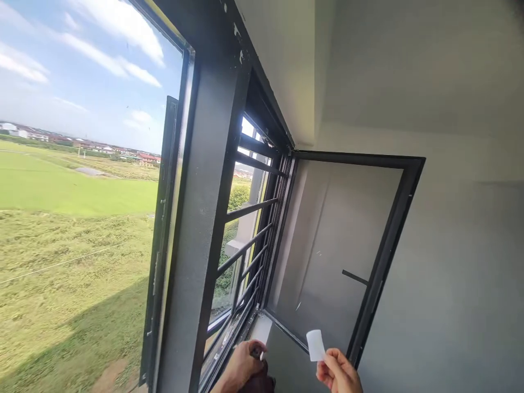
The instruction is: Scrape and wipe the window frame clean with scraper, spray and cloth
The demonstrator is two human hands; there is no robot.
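My right hand [339,373] is at the bottom edge, pinching a small white rectangular card [315,345] between thumb and fingers, held up in front of the open window sash [391,240]. My left hand [240,369] is low beside it, fingers curled around a dark object [261,381] that is mostly hidden; what it is I cannot tell. It sits near the bottom corner of the black window frame [204,218] by the barred grille [249,240].
The glazed sash swings inward to the right with a short handle [354,277]. A second sash [161,240] opens outward at the left. Grey walls [450,273] lie right and above. Outside are grass fields and distant buildings far below.
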